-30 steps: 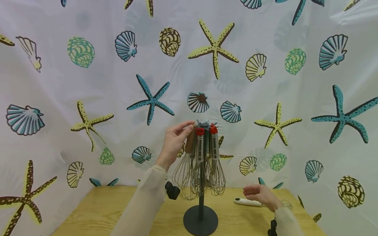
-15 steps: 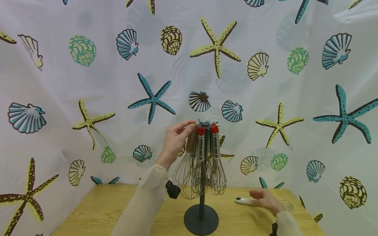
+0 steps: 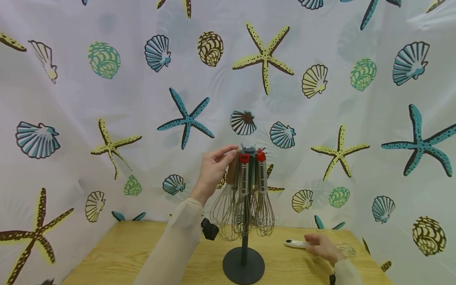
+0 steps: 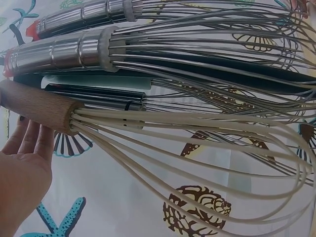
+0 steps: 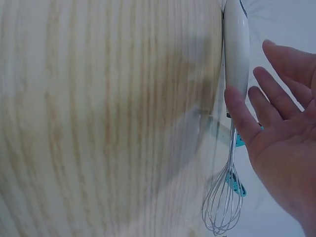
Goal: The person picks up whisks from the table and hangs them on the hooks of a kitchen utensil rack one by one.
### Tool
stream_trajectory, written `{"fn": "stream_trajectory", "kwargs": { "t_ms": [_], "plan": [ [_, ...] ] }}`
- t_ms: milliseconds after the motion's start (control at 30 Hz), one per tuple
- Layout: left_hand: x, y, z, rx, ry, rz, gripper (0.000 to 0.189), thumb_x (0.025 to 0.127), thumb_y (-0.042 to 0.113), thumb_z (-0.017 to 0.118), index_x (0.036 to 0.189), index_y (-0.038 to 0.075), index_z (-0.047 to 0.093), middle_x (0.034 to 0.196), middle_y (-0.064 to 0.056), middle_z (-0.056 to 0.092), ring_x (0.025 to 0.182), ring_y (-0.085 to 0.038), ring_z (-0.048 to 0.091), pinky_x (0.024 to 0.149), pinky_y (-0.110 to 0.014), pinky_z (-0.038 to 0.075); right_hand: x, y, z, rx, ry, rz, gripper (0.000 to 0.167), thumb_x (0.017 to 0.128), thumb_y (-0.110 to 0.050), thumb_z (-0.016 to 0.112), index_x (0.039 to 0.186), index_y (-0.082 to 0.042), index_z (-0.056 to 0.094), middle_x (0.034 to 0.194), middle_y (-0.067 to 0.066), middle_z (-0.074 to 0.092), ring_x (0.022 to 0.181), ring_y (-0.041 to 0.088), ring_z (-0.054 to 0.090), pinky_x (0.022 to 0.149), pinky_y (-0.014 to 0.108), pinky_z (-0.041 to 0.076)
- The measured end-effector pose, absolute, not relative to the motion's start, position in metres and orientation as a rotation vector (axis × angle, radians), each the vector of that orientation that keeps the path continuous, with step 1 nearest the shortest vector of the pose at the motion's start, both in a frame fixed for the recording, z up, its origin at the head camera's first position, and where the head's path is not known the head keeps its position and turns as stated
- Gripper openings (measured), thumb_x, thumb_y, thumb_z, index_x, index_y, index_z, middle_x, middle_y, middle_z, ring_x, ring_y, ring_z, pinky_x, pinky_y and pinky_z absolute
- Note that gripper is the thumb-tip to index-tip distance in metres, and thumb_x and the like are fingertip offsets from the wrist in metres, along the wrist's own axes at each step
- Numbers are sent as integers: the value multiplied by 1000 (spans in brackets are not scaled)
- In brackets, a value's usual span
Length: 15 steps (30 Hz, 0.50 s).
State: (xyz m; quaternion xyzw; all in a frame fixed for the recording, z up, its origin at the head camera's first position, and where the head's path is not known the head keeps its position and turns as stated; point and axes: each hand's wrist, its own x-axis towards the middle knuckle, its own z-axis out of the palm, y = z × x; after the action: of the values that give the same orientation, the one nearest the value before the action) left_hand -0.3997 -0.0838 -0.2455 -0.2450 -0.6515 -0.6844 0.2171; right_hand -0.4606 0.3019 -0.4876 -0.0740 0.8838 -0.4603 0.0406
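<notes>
My left hand (image 3: 210, 174) pinches the top of a wooden-handled whisk (image 3: 232, 171) hanging at the left of a dark stand (image 3: 244, 266). In the left wrist view its wooden handle (image 4: 42, 106) has fingertips behind it, and pale wires fan out from it. On the table at right lies a small whisk with a white handle (image 3: 295, 244). Over it reaches my right hand (image 3: 322, 248), fingers relaxed and apart. The right wrist view shows a fingertip overlapping the lower end of that white handle (image 5: 237, 54), with the wire loops (image 5: 222, 202) beyond.
Two steel-handled whisks with red ends, one in front (image 3: 244, 178) and one to its right (image 3: 262, 178), hang close beside the wooden one. Further whisks hang behind. A wooden table (image 3: 135, 253) carries the stand, and a shell-and-starfish curtain (image 3: 228, 87) encloses it.
My right hand has lowered and shifted slightly right, onto the white-handled whisk's handle area. The left hand keeps its place at the wooden handle. The whole view has drifted slightly.
</notes>
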Motion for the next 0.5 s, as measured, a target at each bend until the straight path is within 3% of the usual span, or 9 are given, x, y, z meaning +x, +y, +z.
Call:
{"fn": "stream_trajectory", "kwargs": {
  "t_ms": [267,400,500],
  "plan": [
    [-400,-82,-248,-699,-1812,-1894,31,98,22,61,125,9,68,125,-11,68,116,-16,63,105,-40,46,-457,304,-495,-137,2710,-1343,51,84,3,65,133,12,52,134,31,55,123,45,52,96,47,49],
    [-401,-82,-246,-694,-1811,-1890,30,98,22,61,125,10,68,127,-11,66,118,-18,62,107,-40,45,-455,305,-493,-178,2709,-1306,49,82,6,62,130,14,55,129,31,59,118,40,58,95,45,50],
    [-402,-83,-246,-691,-1814,-1888,30,98,22,62,125,10,68,127,-11,67,116,-17,63,106,-40,45,-454,310,-497,-278,2689,-1308,47,79,8,60,125,17,57,123,32,61,107,34,62,85,40,54]
  ]
}}
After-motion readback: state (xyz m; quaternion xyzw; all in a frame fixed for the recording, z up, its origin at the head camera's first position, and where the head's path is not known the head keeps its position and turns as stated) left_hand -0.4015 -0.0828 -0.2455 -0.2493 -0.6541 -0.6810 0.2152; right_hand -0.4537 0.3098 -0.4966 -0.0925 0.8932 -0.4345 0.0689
